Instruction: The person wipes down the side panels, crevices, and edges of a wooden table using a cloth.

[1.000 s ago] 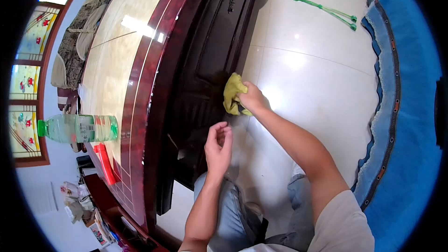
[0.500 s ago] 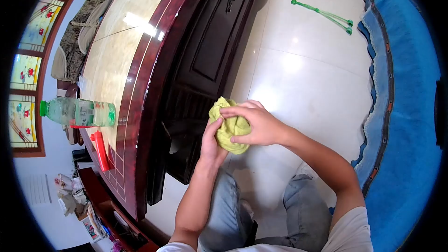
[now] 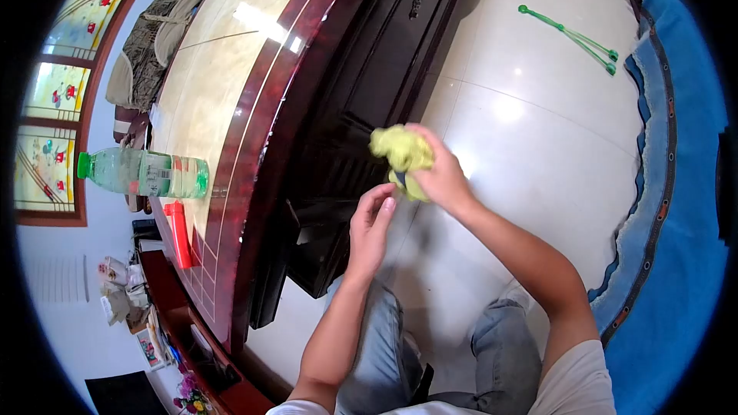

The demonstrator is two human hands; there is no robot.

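My right hand grips a crumpled yellow-green cloth, which hangs in front of the dark wooden cabinet side of the table. Just below and left of the cloth is my left hand, its fingers curled with the thumb near them. Whether anything is between those fingers cannot be made out. The two hands are apart. On the glossy tabletop to the left are a clear bottle with a green cap and a red object.
A green forked object lies on the pale tiled floor. Blue fabric with a zipper-like band runs along the right. A reddish-brown shelf unit with items stands at the lower left.
Half a second ago both hands were on the cloth. Now my left hand is off it, and my right hand has carried it up and right.
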